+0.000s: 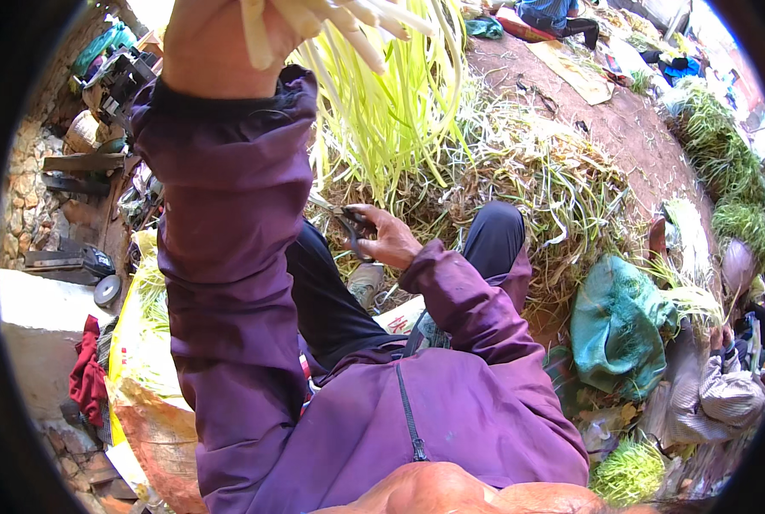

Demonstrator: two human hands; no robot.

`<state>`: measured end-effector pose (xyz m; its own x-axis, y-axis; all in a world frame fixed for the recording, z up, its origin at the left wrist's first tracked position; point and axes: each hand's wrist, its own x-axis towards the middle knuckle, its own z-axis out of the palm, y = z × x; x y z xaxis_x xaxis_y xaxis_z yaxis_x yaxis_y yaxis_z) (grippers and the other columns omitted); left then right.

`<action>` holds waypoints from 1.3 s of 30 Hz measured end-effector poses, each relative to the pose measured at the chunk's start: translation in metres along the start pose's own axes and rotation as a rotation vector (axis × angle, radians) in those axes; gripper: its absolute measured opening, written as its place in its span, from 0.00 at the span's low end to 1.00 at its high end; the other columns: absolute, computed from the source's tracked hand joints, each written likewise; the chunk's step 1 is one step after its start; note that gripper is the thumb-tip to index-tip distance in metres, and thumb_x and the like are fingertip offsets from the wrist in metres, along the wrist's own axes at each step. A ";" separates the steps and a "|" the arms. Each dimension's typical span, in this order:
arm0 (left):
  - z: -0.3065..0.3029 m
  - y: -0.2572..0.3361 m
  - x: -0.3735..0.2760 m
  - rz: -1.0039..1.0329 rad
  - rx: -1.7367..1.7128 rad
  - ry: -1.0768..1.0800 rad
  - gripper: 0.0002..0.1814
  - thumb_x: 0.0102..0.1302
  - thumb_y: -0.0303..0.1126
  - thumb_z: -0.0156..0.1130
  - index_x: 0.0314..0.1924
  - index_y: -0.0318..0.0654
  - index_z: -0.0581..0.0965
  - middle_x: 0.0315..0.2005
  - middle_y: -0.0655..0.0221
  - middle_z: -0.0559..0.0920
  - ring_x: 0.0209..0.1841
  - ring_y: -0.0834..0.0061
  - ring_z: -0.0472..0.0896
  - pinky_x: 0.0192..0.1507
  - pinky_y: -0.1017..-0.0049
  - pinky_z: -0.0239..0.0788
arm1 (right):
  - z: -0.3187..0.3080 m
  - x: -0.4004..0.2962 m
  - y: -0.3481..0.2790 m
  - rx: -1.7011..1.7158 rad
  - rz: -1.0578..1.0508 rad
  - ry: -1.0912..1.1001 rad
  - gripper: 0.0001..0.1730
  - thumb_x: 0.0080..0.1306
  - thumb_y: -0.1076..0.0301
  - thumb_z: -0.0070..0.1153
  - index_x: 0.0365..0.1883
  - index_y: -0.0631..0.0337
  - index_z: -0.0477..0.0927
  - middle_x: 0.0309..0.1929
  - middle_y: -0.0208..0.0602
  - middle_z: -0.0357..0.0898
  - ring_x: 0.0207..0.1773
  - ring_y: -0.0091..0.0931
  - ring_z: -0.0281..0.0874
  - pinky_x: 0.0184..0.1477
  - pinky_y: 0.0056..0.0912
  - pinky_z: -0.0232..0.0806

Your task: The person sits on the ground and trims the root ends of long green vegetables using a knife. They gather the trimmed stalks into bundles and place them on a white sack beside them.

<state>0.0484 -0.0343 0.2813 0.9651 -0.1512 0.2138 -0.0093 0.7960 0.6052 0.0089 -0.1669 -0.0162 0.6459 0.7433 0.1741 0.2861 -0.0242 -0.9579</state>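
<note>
Raised at the top edge, my left hand [279, 26] is shut on a bunch of long pale yellow-green leaf vegetables [382, 109]. White stalk ends show between its fingers, and the leaves hang downward. The upper part of this hand runs out of the picture. Lower down, between my knees, my right hand [392, 239] grips the black handles of a pair of scissors [351, 226]. The blades point up and left, towards the hanging leaves and apart from my left hand. A heap of dry and green leaf trimmings [536, 173] lies in front of my legs.
At left, a yellow-edged sack [151, 360] holds more greens, beside a red cloth [88, 372]. A green woven bag [620, 327] lies to my right, near another person's sleeve [732, 398]. Green bundles [710, 148] line the far right. Another person [546, 16] sits farther off.
</note>
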 end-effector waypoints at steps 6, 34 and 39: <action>-0.010 0.002 0.004 -0.008 -0.063 -0.034 0.07 0.69 0.32 0.44 0.33 0.39 0.65 0.24 0.71 0.67 0.23 0.78 0.69 0.28 0.79 0.66 | -0.029 -0.077 0.080 -0.507 0.061 0.080 0.18 0.57 0.70 0.52 0.49 0.55 0.76 0.34 0.47 0.79 0.39 0.43 0.78 0.41 0.40 0.69; 0.006 0.027 -0.021 -0.010 -0.105 0.037 0.09 0.69 0.31 0.43 0.30 0.39 0.64 0.22 0.71 0.65 0.22 0.76 0.68 0.27 0.80 0.65 | -0.068 -0.065 0.053 -0.313 0.213 -0.225 0.46 0.44 0.43 0.66 0.59 0.55 0.67 0.50 0.50 0.71 0.56 0.41 0.68 0.57 0.40 0.60; 0.011 0.027 -0.019 -0.050 -0.132 -0.003 0.09 0.69 0.31 0.43 0.29 0.39 0.64 0.22 0.71 0.65 0.22 0.76 0.68 0.27 0.80 0.65 | -0.024 0.005 0.007 -0.153 0.003 -0.101 0.41 0.46 0.47 0.66 0.56 0.56 0.70 0.46 0.48 0.74 0.50 0.38 0.73 0.52 0.38 0.64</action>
<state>0.0268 -0.0167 0.3019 0.9627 -0.1940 0.1886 0.0731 0.8576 0.5091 0.0308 -0.1796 -0.0170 0.5745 0.8064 0.1402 0.3940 -0.1223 -0.9109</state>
